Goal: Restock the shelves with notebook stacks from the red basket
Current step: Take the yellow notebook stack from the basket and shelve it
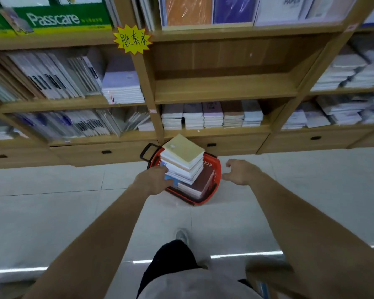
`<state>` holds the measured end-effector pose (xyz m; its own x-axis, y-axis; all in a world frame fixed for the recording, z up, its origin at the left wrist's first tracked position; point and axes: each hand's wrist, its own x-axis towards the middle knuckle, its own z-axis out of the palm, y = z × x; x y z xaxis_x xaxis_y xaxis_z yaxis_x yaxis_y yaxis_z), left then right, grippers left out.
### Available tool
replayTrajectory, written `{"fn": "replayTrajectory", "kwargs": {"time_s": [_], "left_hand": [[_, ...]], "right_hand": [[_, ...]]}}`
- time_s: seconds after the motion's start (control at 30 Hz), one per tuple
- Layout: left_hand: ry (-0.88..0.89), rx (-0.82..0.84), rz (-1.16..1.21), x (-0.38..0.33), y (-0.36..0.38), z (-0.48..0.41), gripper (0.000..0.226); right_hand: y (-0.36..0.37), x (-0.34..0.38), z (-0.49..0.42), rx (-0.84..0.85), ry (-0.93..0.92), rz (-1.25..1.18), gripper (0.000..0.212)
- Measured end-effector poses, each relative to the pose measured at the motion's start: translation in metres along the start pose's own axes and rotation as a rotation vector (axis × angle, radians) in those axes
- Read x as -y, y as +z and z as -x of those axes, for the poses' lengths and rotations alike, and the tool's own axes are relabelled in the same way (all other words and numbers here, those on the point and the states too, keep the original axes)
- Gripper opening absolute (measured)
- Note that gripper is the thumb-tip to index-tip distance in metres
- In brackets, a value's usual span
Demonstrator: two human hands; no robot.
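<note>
A red basket (212, 190) with a black handle stands on the floor in front of the wooden shelves. A tall stack of notebooks (181, 160) with a yellow cover on top rises out of it, and a dark red notebook (203, 180) lies lower inside. My left hand (153, 180) touches the stack's left side, fingers against the lower notebooks. Just right of the basket my right hand (240, 172) hovers with its fingers spread, holding nothing. The middle shelf bay (225, 87) above the basket is bare.
Rows of notebook stacks (212, 115) fill the shelf below the bare bay, and more stock sits in the bays on both sides. Drawers (225, 145) run along the shelf base. A yellow star sign (132, 39) hangs on the upright. My leg and shoe (181, 236) are below.
</note>
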<state>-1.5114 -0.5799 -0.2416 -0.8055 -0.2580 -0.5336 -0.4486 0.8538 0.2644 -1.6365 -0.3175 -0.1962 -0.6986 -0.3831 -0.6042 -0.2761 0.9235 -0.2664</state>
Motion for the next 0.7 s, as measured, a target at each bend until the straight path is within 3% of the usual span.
{"fn": "replayTrajectory", "kwargs": {"time_s": [0.3,0.43,0.53,0.6,0.7], "left_hand": [[-0.086,0.031,0.111,0.01,-0.06,-0.138,0.055],[-0.171,0.053,0.131,0.008,-0.078,-0.166,0.055],[-0.248,0.053,0.169,-0.001,-0.082,-0.178,0.05],[-0.304,0.028,0.207,-0.012,-0.083,-0.185,0.046],[-0.433,-0.032,0.247,-0.039,-0.078,-0.189,0.047]], "right_hand": [[-0.092,0.037,-0.153,0.051,-0.079,0.091,0.057],[-0.121,0.056,-0.224,0.103,-0.148,0.096,0.016],[-0.134,0.067,-0.26,0.153,-0.23,0.199,0.022],[-0.141,0.066,-0.28,0.18,-0.28,0.255,0.042],[-0.152,0.051,-0.306,0.236,-0.365,0.313,0.032]]}}
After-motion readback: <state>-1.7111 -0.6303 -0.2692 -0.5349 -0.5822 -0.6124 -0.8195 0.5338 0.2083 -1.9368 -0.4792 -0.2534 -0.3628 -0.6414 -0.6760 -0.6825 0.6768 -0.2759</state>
